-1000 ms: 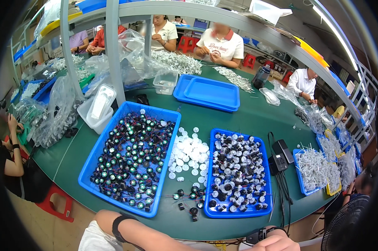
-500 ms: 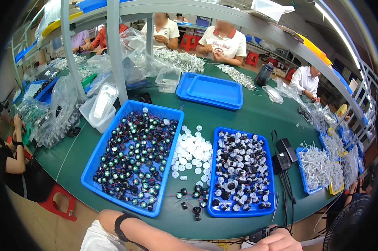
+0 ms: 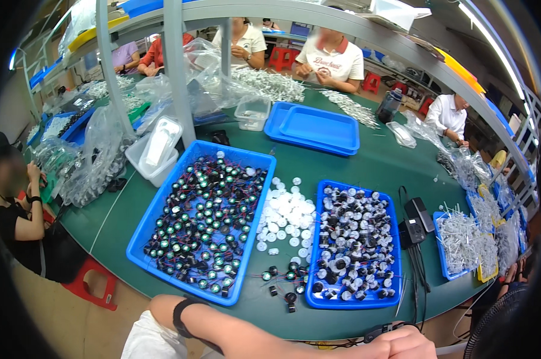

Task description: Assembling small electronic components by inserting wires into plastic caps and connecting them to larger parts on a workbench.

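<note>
My left forearm, with a black strap below the elbow, crosses the lower edge toward the right. My left hand is closed at the bottom right, knuckles up; what its fingers hold is hidden. Right behind it shows a black strapped device. My right hand cannot be made out clearly there. Beyond the arm, a large blue tray holds many small black cylindrical parts with green faces and thin wires. A smaller blue tray holds similar parts with whitish discs. Between them lie loose white discs and a few black wired parts.
Two empty-looking blue trays are stacked farther back. Black power adapters with cables lie right of the smaller tray. Clear plastic tubs stand beside a grey post. Several people sit around the green table. A fan is at lower right.
The whole view has shifted slightly, so the table and trays sit a little farther right in the picture. My left hand stays closed near the strapped device.
</note>
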The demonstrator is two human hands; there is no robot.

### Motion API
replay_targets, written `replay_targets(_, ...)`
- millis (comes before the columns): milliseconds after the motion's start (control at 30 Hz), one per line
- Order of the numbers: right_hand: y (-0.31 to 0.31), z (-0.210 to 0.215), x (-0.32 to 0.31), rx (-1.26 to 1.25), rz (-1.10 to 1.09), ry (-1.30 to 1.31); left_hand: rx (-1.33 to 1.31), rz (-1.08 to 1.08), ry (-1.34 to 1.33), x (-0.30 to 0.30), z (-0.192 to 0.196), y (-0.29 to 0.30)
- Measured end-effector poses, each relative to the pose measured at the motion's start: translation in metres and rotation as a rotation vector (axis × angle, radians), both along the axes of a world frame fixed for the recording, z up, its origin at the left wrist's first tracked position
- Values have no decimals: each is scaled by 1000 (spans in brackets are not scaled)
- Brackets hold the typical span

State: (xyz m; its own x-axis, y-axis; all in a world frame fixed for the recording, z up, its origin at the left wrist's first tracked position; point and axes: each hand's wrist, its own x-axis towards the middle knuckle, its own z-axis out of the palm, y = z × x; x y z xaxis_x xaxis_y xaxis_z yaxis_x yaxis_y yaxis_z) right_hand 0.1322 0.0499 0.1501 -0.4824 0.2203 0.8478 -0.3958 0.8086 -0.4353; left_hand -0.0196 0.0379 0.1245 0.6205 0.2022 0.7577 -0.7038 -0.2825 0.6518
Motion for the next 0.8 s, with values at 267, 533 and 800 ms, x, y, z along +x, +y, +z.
replay_targets(267, 22, -21, -15, -166, -528, -329, -433, 376, 162, -38, -12, 37)
replay_targets(533, 59, -53, -63, -468, -400, -470, -838, 491, 306, -97, -53, 49)
replay_targets(800, 49, -77, -110, -575, -351, -505, -984, 609, 355, -146, -67, 29)
